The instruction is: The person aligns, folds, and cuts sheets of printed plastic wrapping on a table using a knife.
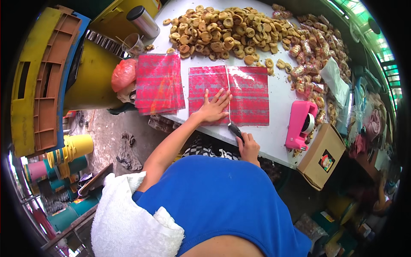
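Observation:
My left hand [214,106] lies flat with spread fingers on the left half of a red-and-grey patterned plastic sheet stack [249,96]. A narrow white gap runs down its middle, dividing it at least for the most part. My right hand [249,147] grips a black-handled utility knife [235,129], its tip at the lower end of that gap. To the left lies another pile of the same patterned sheets [158,84], its edges uneven. Beyond the sheets rises a large heap of ring-shaped biscuits [224,32]. Wrapped packs of biscuits [311,51] are piled at the right.
A pink tape dispenser [297,123] and an open cardboard box [321,157] stand at the white table's [279,141] right edge. At the left are a steel tumbler [144,22], a clear plastic cup [134,45] and a red plastic bag [124,74].

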Demonstrator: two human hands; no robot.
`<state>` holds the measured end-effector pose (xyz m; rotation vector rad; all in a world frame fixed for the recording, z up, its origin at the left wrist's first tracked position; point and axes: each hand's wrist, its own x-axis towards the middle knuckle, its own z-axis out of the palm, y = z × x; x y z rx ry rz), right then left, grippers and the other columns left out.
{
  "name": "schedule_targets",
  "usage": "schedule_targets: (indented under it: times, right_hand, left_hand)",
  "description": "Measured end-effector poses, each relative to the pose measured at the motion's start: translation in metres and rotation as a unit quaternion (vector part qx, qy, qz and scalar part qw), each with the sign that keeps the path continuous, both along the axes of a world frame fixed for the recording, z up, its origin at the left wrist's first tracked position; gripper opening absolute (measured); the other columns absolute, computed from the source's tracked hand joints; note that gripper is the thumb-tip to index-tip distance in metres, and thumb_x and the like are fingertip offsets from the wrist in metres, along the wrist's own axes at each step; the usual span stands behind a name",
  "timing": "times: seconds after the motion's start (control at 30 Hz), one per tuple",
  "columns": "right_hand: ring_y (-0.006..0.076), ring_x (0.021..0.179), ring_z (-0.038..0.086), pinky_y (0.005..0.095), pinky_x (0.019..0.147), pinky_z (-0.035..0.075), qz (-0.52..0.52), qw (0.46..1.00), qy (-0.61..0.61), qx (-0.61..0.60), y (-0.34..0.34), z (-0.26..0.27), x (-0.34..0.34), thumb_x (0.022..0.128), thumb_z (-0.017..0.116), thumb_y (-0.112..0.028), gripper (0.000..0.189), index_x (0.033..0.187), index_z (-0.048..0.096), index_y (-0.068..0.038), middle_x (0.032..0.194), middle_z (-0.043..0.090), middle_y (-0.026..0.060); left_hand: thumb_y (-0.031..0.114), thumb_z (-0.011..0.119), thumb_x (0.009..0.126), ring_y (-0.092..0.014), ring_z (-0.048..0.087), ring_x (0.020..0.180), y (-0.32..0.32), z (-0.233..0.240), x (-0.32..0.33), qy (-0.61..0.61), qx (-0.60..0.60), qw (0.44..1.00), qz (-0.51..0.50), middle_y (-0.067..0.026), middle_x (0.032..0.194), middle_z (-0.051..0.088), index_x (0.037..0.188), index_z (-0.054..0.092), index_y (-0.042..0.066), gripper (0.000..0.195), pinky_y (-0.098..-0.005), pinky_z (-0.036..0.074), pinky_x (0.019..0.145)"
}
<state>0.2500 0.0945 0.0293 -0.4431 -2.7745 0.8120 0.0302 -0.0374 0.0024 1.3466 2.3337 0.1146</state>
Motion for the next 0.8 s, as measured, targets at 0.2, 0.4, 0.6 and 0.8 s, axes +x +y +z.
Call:
schedule_targets:
  times: [0.2, 0.4, 0.6, 0.8]
  right_hand:
    - [0.0299, 0.061, 0.061, 0.0398, 0.05, 0.047, 0.01, 1.0, -0.011, 0.01, -0.002, -0.001, -0.006, 0.085, 0.069, -0.024, 0.023, 0.101, 0.061, -0.01, 0.078, 0.056, 0.0081]
    - [0.0269, 0.06, 0.061, 0.0385, 0.049, 0.047, 0.049, 0.997, -0.012, 0.057, 0.043, 0.008, 0.016, 0.083, 0.07, -0.023, 0.025, 0.103, 0.062, -0.01, 0.076, 0.055, 0.007]
    - [0.0266, 0.06, 0.061, 0.0384, 0.05, 0.046, 0.059, 0.998, 0.013, 0.032, 0.041, 0.006, 0.009, 0.084, 0.069, -0.024, 0.023, 0.101, 0.062, -0.011, 0.075, 0.055, 0.0063]
    - [0.0261, 0.058, 0.061, 0.038, 0.05, 0.047, 0.069, 0.996, 0.011, 0.054, 0.043, 0.005, -0.006, 0.084, 0.069, -0.025, 0.021, 0.098, 0.062, -0.011, 0.075, 0.056, 0.0059]
  left_hand:
    - [0.06, 0.041, 0.092, -0.026, -0.005, 0.149, 0.002, 0.007, 0.0, 0.006, -0.007, 1.0, -0.015, -0.0034, 0.162, -0.003, 0.155, 0.003, 0.017, 0.085, -0.0734, -0.006, 0.105]
    - [0.061, 0.043, 0.091, -0.027, -0.004, 0.149, -0.002, 0.006, 0.0, 0.014, -0.005, 1.0, -0.015, -0.0038, 0.162, -0.002, 0.155, 0.004, 0.017, 0.086, -0.0728, -0.006, 0.105]
    - [0.056, 0.04, 0.095, -0.026, -0.005, 0.149, 0.001, 0.004, -0.003, -0.021, -0.003, 1.0, 0.001, -0.0031, 0.162, -0.003, 0.155, 0.004, 0.019, 0.079, -0.0712, -0.007, 0.106]
    - [0.051, 0.04, 0.097, -0.025, -0.003, 0.149, -0.002, 0.001, -0.001, -0.011, 0.026, 1.0, 0.006, -0.0002, 0.162, -0.003, 0.155, 0.005, 0.021, 0.074, -0.0722, -0.007, 0.106]
